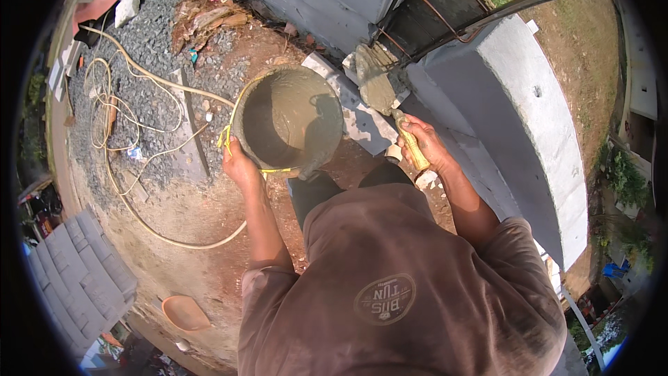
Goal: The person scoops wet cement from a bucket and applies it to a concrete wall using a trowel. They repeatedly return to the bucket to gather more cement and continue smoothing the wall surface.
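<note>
My left hand (240, 166) grips the left side of a round bucket (241, 115) with a yellow rim or handle and wet grey mortar (271, 122) inside. In my right hand (429, 143) is the pale yellow handle of a trowel (410, 143); its blade (374, 80), coated in grey mortar, points up and away beside the bucket, near the corner of a grey block wall (480, 111). Behind the bucket lies a grey slab (369, 129) spattered with mortar.
Pale hoses (175, 239) loop over gravel (163, 35) and dirt on the left, with a concrete piece (195, 157). A rusty metal bar (536, 1) crosses at top right above a dark recess. An orange dish (184, 313) and stacked grey tiles (76, 278) lie lower left.
</note>
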